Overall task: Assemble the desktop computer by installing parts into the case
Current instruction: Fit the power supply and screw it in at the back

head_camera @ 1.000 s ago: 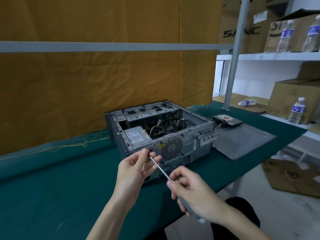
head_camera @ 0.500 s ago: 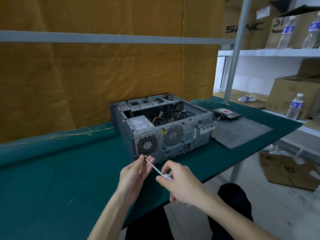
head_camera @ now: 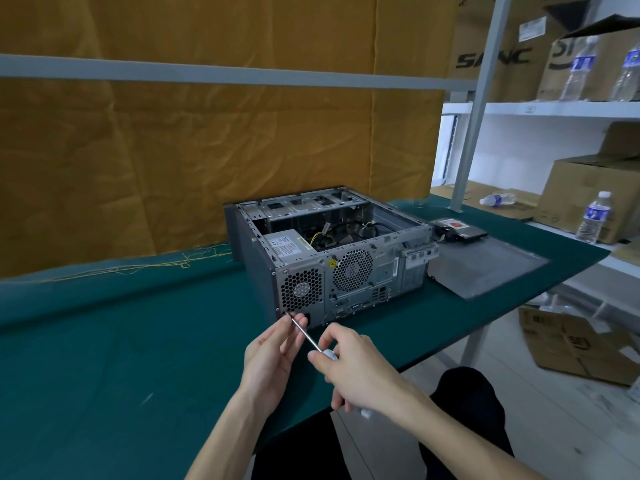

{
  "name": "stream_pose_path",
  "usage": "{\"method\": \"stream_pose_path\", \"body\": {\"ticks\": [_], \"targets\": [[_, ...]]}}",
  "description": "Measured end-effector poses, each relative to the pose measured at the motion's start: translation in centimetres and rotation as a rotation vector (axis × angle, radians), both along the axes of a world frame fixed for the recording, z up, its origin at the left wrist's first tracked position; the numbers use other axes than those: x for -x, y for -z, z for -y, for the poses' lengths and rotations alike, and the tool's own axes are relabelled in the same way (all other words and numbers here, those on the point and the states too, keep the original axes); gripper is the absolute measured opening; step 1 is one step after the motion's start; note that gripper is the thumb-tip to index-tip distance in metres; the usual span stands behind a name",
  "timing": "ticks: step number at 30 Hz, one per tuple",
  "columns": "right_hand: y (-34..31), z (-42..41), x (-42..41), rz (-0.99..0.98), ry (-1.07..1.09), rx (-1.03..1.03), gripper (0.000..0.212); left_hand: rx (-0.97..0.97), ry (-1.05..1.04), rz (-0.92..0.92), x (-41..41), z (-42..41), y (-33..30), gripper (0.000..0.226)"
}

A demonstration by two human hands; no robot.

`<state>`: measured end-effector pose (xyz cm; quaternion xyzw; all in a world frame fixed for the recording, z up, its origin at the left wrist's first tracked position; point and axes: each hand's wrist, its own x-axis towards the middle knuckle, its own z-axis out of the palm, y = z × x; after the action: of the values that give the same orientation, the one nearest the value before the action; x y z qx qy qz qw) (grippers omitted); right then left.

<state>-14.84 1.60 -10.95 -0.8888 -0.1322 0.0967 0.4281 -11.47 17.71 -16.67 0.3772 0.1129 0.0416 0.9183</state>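
Green felt is covering the surface [head_camera: 104, 358], where an open grey metal computer case [head_camera: 332, 258] is lying near the far edge. At its perforated rear panel, the right hand [head_camera: 360, 372] is gripping a slim steel screwdriver [head_camera: 306, 336] while the left hand [head_camera: 273, 355] is pinching its tip.
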Motion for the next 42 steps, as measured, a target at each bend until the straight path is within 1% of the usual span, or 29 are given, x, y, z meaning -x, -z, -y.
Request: {"method": "stream_pose_path", "body": {"ticks": [4, 11, 16, 21, 24, 25, 26, 27, 28, 29, 30, 31, 32, 33, 34, 35, 36, 37, 38, 39, 40, 41, 42], "targets": [[0.2, -0.7, 0.0, -0.017, -0.016, -0.012, 0.014, 0.009, -0.038, -0.005, 0.1, -0.4, 0.4, 0.027], [0.7, -1.2, -0.1, -0.084, 0.001, -0.053, 0.015, -0.026, -0.012, -0.001, -0.1, -0.2, 0.4, 0.026], [0.4, -2.0, -0.8, -0.240, 0.033, -0.268, 0.024, -0.039, 0.070, 0.013, -0.2, -0.4, 0.1, 0.029], [0.5, -2.6, -0.3, -0.354, 0.077, -0.431, 0.020, 0.042, 0.210, -0.033, 0.0, -1.0, -0.5, 0.031], [0.3, -2.8, 0.8, -0.420, 0.100, -0.537, 0.029, 0.029, 0.215, -0.054, 0.2, -1.0, -0.9, 0.029], [0.2, -2.8, 1.4, -0.411, 0.099, -0.503, 0.035, 0.016, 0.197, -0.068, 0.2, -0.8, -1.0, 0.028], [0.2, -2.7, 2.1, -0.356, 0.093, -0.388, 0.041, 0.001, 0.177, -0.085, 0.2, -0.7, -1.1, 0.025], [0.4, -2.6, 2.9, -0.258, 0.084, -0.210, 0.045, -0.021, 0.155, -0.101, 0.2, -0.5, -1.3, 0.023], [0.8, -2.4, 3.4, -0.127, 0.069, -0.021, 0.045, -0.048, 0.133, -0.111, 0.1, -0.4, -1.5, 0.021], [1.2, -2.4, 3.8, 0.004, 0.058, 0.126, 0.041, -0.076, 0.115, -0.118, 0.1, -0.3, -1.5, 0.021], [1.4, -2.4, 3.8, 0.083, 0.062, 0.183, 0.034, -0.092, 0.107, -0.122, 0.1, -0.2, -1.6, 0.022], [1.2, -2.4, 3.8, 0.075, 0.080, 0.137, 0.028, -0.088, 0.122, -0.122, 0.3, -0.3, -1.6, 0.024], [0.9, -2.6, 3.6, -0.019, 0.112, -0.023, 0.023, -0.059, 0.167, -0.119, 0.4, -0.6, -1.6, 0.027], [0.4, -2.8, 3.4, -0.194, 0.140, -0.266, 0.019, -0.012, 0.227, -0.116, 0.6, -0.9, -1.8, 0.029], [-0.2, -2.9, 3.3, -0.408, 0.147, -0.517, 0.014, 0.034, 0.283, -0.116, 0.7, -1.2, -2.0, 0.029], [-0.8, -2.9, 3.2, -0.570, 0.152, -0.724, 0.010, 0.064, 0.318, -0.120, 0.8, -1.5, -2.2, 0.028], [-1.1, -2.8, 3.1, -0.657, 0.154, -0.827, 0.010, 0.074, 0.327, -0.127, 0.8, -1.6, -2.4, 0.027], [-1.3, -2.5, 3.1, -0.662, 0.142, -0.801, 0.012, 0.071, 0.313, -0.136, 0.8, -1.5, -2.6, 0.026], [-1.4, -2.3, 3.0, -0.576, 0.123, -0.652, 0.015, 0.055, 0.285, -0.144, 0.7, -1.2, -2.7, 0.024], [-1.4, -2.1, 3.2, -0.416, 0.097, -0.385, 0.019, 0.026, 0.253, -0.153, 0.7, -0.9, -2.7, 0.022], [-1.2, -1.9, 3.4, -0.214, 0.072, -0.072, 0.026, -0.015, 0.225, -0.160, 0.6, -0.6, -2.7, 0.021], [-0.4, -1.7, 3.4, -0.009, 0.052, 0.190, 0.030, -0.058, 0.199, -0.163, 0.6, -0.3, -2.6, 0.020], [0.2, -1.7, 3.5, 0.145, 0.052, 0.352, 0.030, -0.093, 0.175, -0.166, 0.5, -0.1, -2.5, 0.019]]}}
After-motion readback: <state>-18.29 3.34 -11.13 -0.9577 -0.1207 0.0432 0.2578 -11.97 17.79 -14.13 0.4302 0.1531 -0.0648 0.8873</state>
